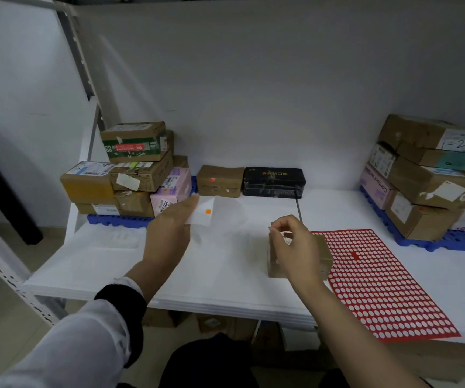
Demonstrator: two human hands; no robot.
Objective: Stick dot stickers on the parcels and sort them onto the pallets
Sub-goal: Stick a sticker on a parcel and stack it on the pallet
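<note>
My left hand [169, 231] holds a small white sticker sheet [201, 212] above the white table; one orange dot shows on it. My right hand [291, 242] hovers over a small brown parcel [325, 256] on the table, fingertips pinched together; whether a sticker sits between them I cannot tell. A red dot-sticker sheet [379, 281], with its dots peeled away, lies to the right of that parcel. A blue pallet [116, 220] at the left carries a stack of parcels [130, 169]. Another blue pallet [461, 239] at the right carries more parcels [427, 175].
A brown box [220, 180] and a black box [273, 182] stand at the back of the white table [99, 264], against the white wall. A metal shelf upright [82, 60] rises at the left. More boxes lie under the table's front edge.
</note>
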